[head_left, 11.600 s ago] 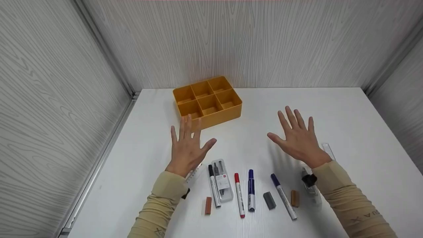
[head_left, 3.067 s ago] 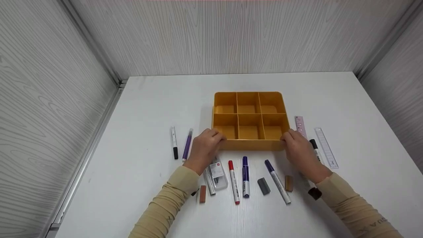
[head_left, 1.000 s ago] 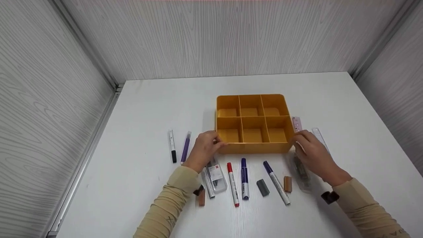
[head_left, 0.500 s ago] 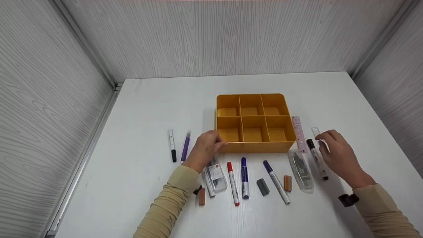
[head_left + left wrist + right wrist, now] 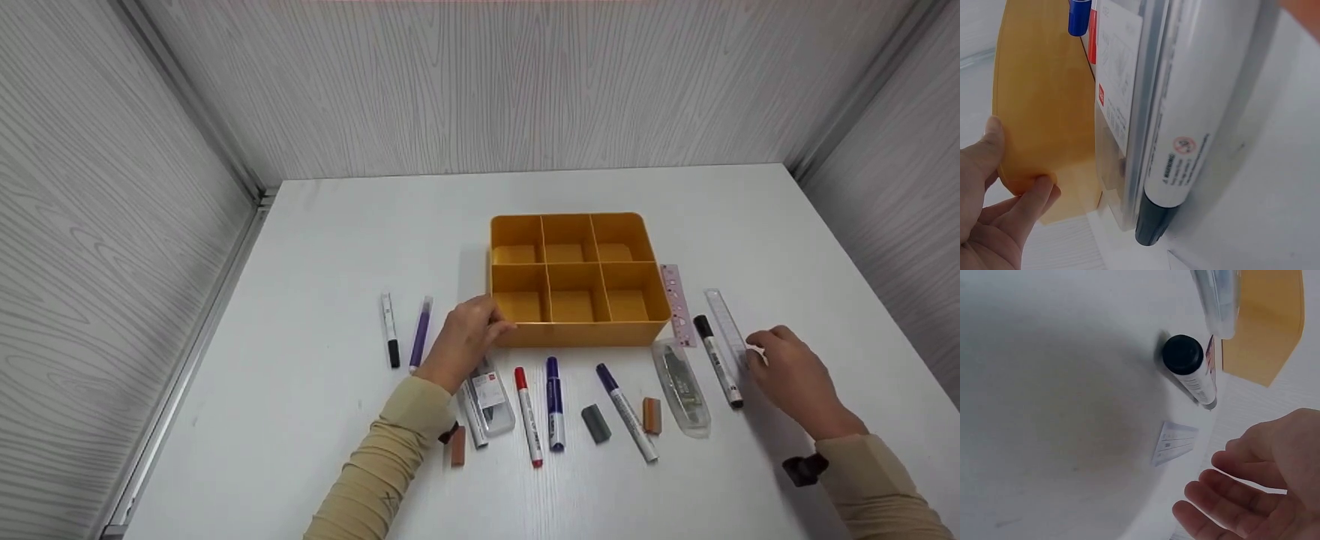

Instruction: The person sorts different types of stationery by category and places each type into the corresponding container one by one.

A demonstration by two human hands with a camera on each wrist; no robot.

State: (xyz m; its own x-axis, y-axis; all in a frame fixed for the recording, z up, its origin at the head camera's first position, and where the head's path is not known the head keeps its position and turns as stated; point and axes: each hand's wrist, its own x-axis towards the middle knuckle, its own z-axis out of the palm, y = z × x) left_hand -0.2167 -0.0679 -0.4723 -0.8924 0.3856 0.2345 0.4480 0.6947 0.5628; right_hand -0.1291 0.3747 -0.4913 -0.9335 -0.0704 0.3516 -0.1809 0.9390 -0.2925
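My left hand [image 5: 466, 337] grips the front left corner of a mustard-yellow box [image 5: 574, 334] with six compartments. The left wrist view shows the thumb and fingers pinching the box's corner [image 5: 1044, 112]. Beneath that wrist lie a clear compass case [image 5: 496, 412] and a white marker with a black cap [image 5: 1185, 135]. My right hand [image 5: 799, 379] holds nothing, its fingers loosely bent over the near end of a clear ruler [image 5: 723, 319]. In the right wrist view a gap shows between the fingers and the ruler [image 5: 1176, 441]. A black-capped marker [image 5: 718, 364] lies left of the ruler.
Front row: red marker [image 5: 529, 420], blue marker [image 5: 555, 409], grey block [image 5: 596, 424], purple-capped marker [image 5: 628, 416], tan block [image 5: 652, 416], clear oval case [image 5: 681, 386]. A pink ruler [image 5: 677, 304] touches or nearly touches the box. Two pens [image 5: 390, 330] lie at left.
The box has come from the back left to the middle, nearer and squared up. My right hand has let go of its front right corner and moved right to the ruler; my left stays.
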